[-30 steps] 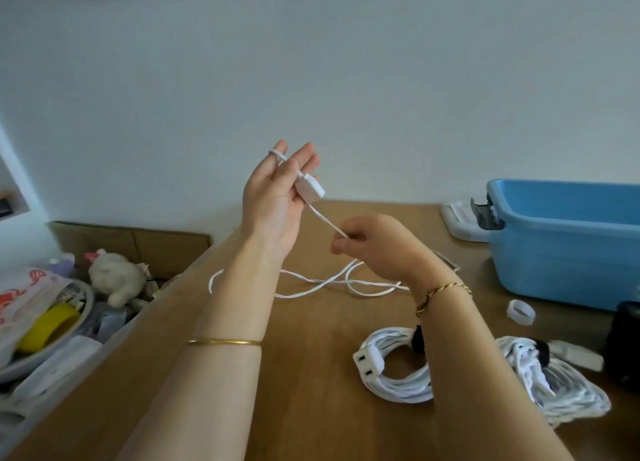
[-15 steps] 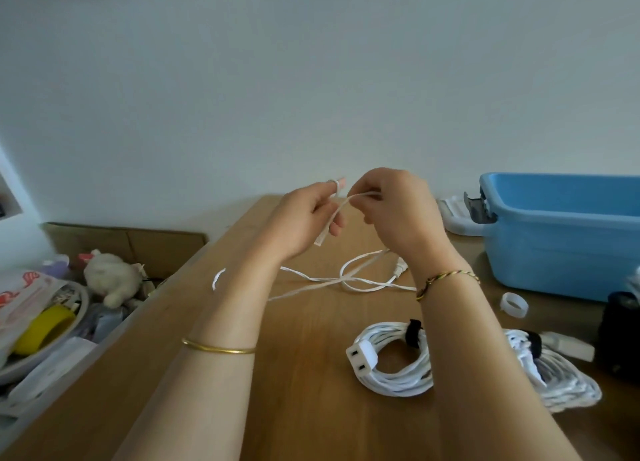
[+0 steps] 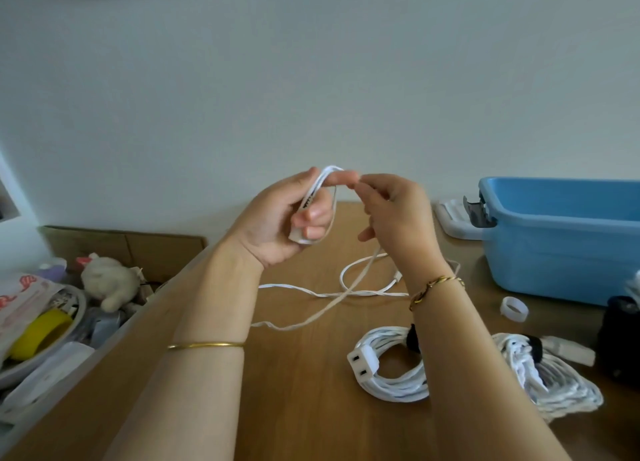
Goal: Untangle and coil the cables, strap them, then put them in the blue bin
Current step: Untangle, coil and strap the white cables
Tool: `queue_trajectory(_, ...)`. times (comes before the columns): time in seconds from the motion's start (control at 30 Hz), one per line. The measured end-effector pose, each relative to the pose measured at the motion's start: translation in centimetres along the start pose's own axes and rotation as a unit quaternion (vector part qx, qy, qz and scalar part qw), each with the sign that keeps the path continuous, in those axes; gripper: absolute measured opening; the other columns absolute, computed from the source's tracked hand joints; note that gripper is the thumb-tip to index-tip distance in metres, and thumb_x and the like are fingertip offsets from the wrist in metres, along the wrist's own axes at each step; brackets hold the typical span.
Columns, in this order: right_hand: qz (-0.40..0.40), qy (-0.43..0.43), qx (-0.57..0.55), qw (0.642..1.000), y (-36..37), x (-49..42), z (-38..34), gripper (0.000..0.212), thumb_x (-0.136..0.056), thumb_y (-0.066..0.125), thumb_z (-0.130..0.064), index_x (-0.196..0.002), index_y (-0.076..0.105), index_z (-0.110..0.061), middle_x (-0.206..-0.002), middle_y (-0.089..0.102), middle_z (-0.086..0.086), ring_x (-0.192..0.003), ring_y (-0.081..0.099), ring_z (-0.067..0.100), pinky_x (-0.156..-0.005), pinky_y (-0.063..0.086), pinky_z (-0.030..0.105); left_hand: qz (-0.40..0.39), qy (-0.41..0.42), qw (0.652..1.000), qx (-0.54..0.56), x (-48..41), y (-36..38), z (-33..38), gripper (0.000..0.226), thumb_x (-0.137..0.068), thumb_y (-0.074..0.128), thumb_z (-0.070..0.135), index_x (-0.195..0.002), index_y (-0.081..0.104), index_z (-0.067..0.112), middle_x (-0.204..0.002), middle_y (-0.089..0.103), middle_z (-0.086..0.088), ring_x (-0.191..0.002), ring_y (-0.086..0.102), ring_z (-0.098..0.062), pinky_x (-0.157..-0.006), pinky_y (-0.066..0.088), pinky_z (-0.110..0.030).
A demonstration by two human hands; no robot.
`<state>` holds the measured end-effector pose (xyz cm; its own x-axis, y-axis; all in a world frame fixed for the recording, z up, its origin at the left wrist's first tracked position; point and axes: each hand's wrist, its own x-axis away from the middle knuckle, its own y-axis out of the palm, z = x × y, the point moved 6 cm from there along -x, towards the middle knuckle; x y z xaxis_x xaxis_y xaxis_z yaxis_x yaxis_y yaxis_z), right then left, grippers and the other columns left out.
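Note:
My left hand (image 3: 291,221) is raised above the wooden table (image 3: 304,408), its fingers curled round a small loop of a thin white cable (image 3: 346,293) and its plug end. My right hand (image 3: 398,214) pinches the same cable beside the left fingertips. The cable's loose length hangs down and lies in crossing loops on the table. Two coiled white cables lie near the front right: one (image 3: 388,374) with a two-slot socket and black strap, another (image 3: 554,381) strapped in black. The blue bin (image 3: 561,246) stands at the right.
A white strap ring (image 3: 515,308) lies in front of the bin. A white lid (image 3: 453,218) sits behind the bin's grey latch. A black object (image 3: 620,343) stands at the right edge. Left of the table is clutter with a plush toy (image 3: 110,282) and yellow tape (image 3: 41,332).
My left hand went from held up flat to curled, and a loop of the thin cable now lies round its fingers. My right hand rose from near the table to the left fingertips.

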<state>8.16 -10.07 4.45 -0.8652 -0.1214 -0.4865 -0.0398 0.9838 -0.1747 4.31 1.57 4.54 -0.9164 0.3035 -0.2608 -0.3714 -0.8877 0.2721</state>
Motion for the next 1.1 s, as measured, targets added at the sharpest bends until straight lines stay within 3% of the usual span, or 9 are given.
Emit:
queue_trajectory(0.23, -0.240, 0.080, 0.056, 0.966, 4.1, 1.9, 0.8, 0.020, -0.098, 0.044, -0.012, -0.099, 0.063, -0.007, -0.061, 0.048, 0.004, -0.035, 0.043, 0.011, -0.043, 0.048, 0.028, 0.143, 0.122, 0.971, 0.146, -0.4, -2.4, 1.3, 0.022, -0.101, 0.036, 0.013, -0.104, 0.052, -0.001, -0.071, 0.066, -0.005, -0.053, 0.056, -0.008, -0.070, 0.059, -0.035)
queue_trajectory(0.33, -0.326, 0.097, 0.127, 0.932, 4.3, 2.8, 0.7, 0.029, -0.099, 0.044, -0.018, -0.110, 0.059, 0.004, -0.061, 0.053, 0.004, -0.041, 0.046, 0.018, -0.046, 0.043, 0.026, 0.231, 0.177, 0.953, 0.088, 0.1, -3.9, 1.9, 0.013, -0.103, 0.034, 0.008, -0.108, 0.045, 0.004, -0.085, 0.071, -0.011, -0.066, 0.064, -0.012, -0.087, 0.054, -0.047)
queue_trajectory(0.43, -0.380, 0.104, 0.143, 0.908, 4.1, 3.5, 0.0, 0.024, -0.096, 0.050, -0.020, -0.107, 0.065, -0.005, -0.059, 0.053, 0.003, -0.040, 0.043, 0.017, -0.045, 0.040, 0.023, 0.305, 0.197, 0.931, -0.040, 0.7, -5.0, 2.1, 0.025, -0.104, 0.033, 0.007, -0.127, 0.040, 0.010, -0.095, 0.069, -0.007, -0.079, 0.066, -0.013, -0.088, 0.052, -0.041)
queue_trajectory(0.5, -0.358, 0.084, 0.121, 0.922, 3.9, 3.2, -0.9, 0.020, -0.093, 0.053, -0.018, -0.096, 0.069, -0.005, -0.054, 0.049, 0.001, -0.041, 0.038, 0.017, -0.043, 0.037, 0.024, 0.312, 0.190, 0.908, -0.206, 0.9, -4.6, 2.3, 0.034, -0.103, 0.033, 0.008, -0.136, 0.036, 0.015, -0.097, 0.069, -0.001, -0.080, 0.065, -0.010, -0.077, 0.053, -0.030)
queue_trajectory(0.6, -0.250, 0.051, 0.092, 0.963, 2.3, 1.7, -1.9, 0.017, -0.086, 0.058, -0.015, -0.079, 0.068, -0.003, -0.051, 0.042, -0.002, -0.042, 0.033, 0.012, -0.040, 0.031, 0.021, 0.277, 0.139, 0.830, -0.464, 0.7, -3.3, 2.3, 0.029, -0.100, 0.037, 0.008, -0.125, 0.043, 0.023, -0.092, 0.068, 0.003, -0.076, 0.061, -0.009, -0.066, 0.047, -0.020)
queue_trajectory(0.7, -0.161, -0.001, 0.080, 0.984, 0.7, 0.6, -2.3, 0.017, -0.085, 0.061, -0.015, -0.078, 0.066, 0.000, -0.044, 0.038, -0.012, -0.038, 0.032, 0.004, -0.041, 0.027, 0.016, 0.209, 0.062, 0.815, -0.537, 0.3, -2.5, 1.5, 0.023, -0.102, 0.036, 0.015, -0.117, 0.053, 0.019, -0.083, 0.069, 0.000, -0.076, 0.061, -0.016, -0.074, 0.048, -0.022)
queue_trajectory(0.77, -0.108, -0.036, 0.080, 0.990, 0.1, 0.2, -2.4, 0.017, -0.086, 0.062, -0.015, -0.080, 0.066, 0.000, -0.047, 0.041, -0.012, -0.039, 0.036, 0.003, -0.043, 0.028, 0.014, 0.176, 0.028, 0.836, -0.519, 0.3, -2.0, 0.9, 0.019, -0.103, 0.034, 0.023, -0.109, 0.053, 0.024, -0.075, 0.067, -0.001, -0.065, 0.058, -0.015, -0.071, 0.048, -0.031)
queue_trajectory(0.97, -0.008, -0.070, 0.069, 0.995, -0.7, 0.0, -2.3, 0.009, -0.082, 0.065, -0.022, -0.076, 0.066, -0.016, -0.064, 0.065, -0.010, -0.058, 0.050, 0.002, -0.058, 0.041, 0.030, 0.137, 0.006, 0.935, -0.327, 0.6, -0.5, 1.2, 0.044, -0.101, 0.033, 0.018, -0.076, 0.069, 0.021, -0.048, 0.051, -0.006, -0.041, 0.035, -0.013, -0.043, 0.032, -0.022)
queue_trajectory(1.1, 0.036, -0.088, 0.088, 0.992, -1.0, -0.1, -2.3, 0.005, -0.085, 0.065, -0.022, -0.081, 0.068, -0.020, -0.074, 0.061, -0.007, -0.065, 0.050, 0.004, -0.066, 0.043, 0.030, 0.090, -0.029, 0.971, -0.221, 0.9, -0.9, 0.9, 0.040, -0.097, 0.029, 0.011, -0.096, 0.067, -0.002, -0.038, 0.039, -0.001, -0.032, 0.026, -0.007, -0.035, 0.024, -0.017)
